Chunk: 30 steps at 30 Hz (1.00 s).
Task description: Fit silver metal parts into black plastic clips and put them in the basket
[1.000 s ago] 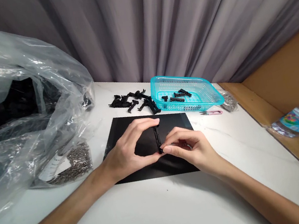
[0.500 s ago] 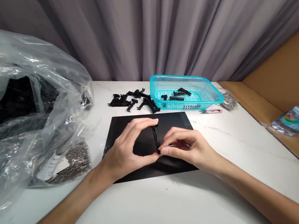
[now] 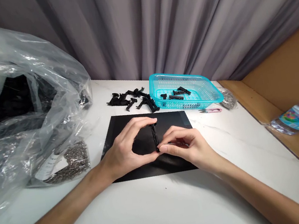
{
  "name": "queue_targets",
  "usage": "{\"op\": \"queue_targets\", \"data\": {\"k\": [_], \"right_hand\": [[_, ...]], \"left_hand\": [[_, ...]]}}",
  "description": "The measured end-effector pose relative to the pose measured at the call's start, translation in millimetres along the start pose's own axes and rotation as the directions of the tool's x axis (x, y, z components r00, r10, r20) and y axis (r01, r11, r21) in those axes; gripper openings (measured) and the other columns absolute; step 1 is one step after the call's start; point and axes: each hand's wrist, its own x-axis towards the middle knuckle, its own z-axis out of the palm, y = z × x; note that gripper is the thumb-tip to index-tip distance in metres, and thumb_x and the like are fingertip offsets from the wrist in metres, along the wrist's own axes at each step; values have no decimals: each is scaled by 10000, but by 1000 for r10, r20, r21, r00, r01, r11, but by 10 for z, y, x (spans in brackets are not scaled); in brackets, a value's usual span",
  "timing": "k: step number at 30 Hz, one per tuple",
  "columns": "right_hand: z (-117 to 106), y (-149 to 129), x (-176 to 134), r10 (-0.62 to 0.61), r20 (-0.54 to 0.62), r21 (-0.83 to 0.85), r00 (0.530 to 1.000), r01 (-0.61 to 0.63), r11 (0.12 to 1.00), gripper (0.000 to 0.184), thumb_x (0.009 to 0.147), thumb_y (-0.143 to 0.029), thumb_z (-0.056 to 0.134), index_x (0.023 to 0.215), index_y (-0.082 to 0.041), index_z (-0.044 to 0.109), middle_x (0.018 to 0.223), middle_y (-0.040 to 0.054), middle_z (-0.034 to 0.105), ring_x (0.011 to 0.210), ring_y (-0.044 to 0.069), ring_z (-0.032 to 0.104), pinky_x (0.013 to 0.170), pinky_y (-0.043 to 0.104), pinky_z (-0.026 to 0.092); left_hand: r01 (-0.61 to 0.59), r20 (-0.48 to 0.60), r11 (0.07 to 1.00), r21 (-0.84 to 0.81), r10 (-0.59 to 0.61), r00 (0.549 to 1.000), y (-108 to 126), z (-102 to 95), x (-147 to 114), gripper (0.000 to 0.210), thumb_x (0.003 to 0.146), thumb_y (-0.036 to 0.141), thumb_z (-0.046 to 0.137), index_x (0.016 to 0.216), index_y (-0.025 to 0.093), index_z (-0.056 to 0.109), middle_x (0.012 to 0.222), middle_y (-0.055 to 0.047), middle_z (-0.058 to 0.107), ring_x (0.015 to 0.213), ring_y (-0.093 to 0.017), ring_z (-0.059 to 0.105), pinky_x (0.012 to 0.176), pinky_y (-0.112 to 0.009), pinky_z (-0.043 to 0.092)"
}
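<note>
The right fingers (image 3: 170, 148) were pinched nearly closed, apparently on a thin shiny piece (image 3: 183, 144), mostly hidden. The left fingers (image 3: 142, 122) were spread wide, gripping a black part (image 3: 155, 137) end to end. The step looked like close work at its near end; the next move seemed to call for a steady part and fine pressure. Beneath them lay a mat (image 3: 159, 168); beyond, loose parts (image 3: 119, 101) and, farther right, a basket (image 3: 184, 77).
</note>
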Motion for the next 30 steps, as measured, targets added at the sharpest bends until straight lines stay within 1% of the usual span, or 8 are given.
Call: {"op": "queue_targets", "data": {"k": [8, 12, 15, 17, 19, 24, 27, 30], "right_hand": [[-89, -51, 9, 38, 76, -54, 996, -34, 998, 170, 874, -394, 819, 867, -225, 806, 910, 27, 669, 756, 141, 555, 638, 306, 391], [-92, -76, 4, 41, 84, -102, 996, -33, 994, 189, 874, -402, 817, 858, -215, 805, 879, 23, 658, 725, 133, 522, 621, 301, 379], [-92, -60, 8, 51, 78, -131, 996, -40, 991, 184, 874, -395, 816, 855, -212, 806, 870, 21, 660, 714, 130, 514, 614, 298, 377], [-95, -36, 15, 58, 73, -143, 996, -47, 989, 161, 871, -370, 819, 851, -211, 804, 884, 23, 673, 718, 132, 531, 619, 297, 390], [-97, -20, 20, 59, 69, -153, 996, -48, 987, 127, 869, -333, 820, 850, -209, 800, 896, 26, 683, 729, 138, 558, 629, 297, 413], [-74, -83, -21, -70, 54, -298, 996, 83, 951, 70, 942, -254, 741, 939, -214, 799, 889, 20, 676, 739, 134, 577, 630, 279, 439], [-60, -128, -65, -174, 15, -383, 985, 166, 909, 90, 975, -222, 696, 990, -213, 785, 919, 22, 675, 723, 122, 576, 622, 268, 449], [-66, -122, -84, -220, 8, -434, 976, 201, 878, 97, 988, -206, 679, 995, -214, 776, 934, 27, 675, 730, 126, 593, 627, 270, 458]], "left_hand": [[83, 14, 996, -27, -83, 996, 34, 25, -5, 662, 759, 140, 837, 1360, 189, 565, 1299, -101, 663, 1224, -250, 657, 1091, -400, 562], [72, 9, 997, -21, -71, 997, 44, 30, -3, 656, 776, 115, 804, 1382, 199, 567, 1336, -91, 679, 1253, -254, 663, 1128, -406, 551], [94, 18, 994, -47, -93, 995, 71, 60, -31, 668, 798, 106, 788, 1415, 222, 560, 1344, -77, 683, 1100, -215, 736, 1030, -361, 623], [113, 21, 986, -119, -111, 994, 97, 98, -53, 667, 823, 78, 759, 1437, 230, 545, 1373, -84, 653, 936, -155, 766, 915, -292, 669], [135, 36, 971, -200, -130, 991, 119, 135, -67, 650, 854, 55, 725, 1448, 236, 530, 1418, -97, 607, 863, -115, 770, 863, -242, 678], [228, 72, 929, -292, -216, 974, 124, 151, -56, 652, 881, 73, 724, 1464, 272, 511, 1399, -74, 582, 884, -111, 774, 889, -231, 676], [223, 69, 927, -300, -212, 975, 116, 124, -38, 649, 889, 67, 716, 1464, 287, 508, 1405, -70, 565, 867, -103, 762, 881, -242, 678], [223, 78, 931, -290, -209, 975, 120, 110, -27, 651, 896, 84, 729, 1467, 299, 503, 1375, -60, 575, 839, -100, 755, 865, -252, 681]]}}
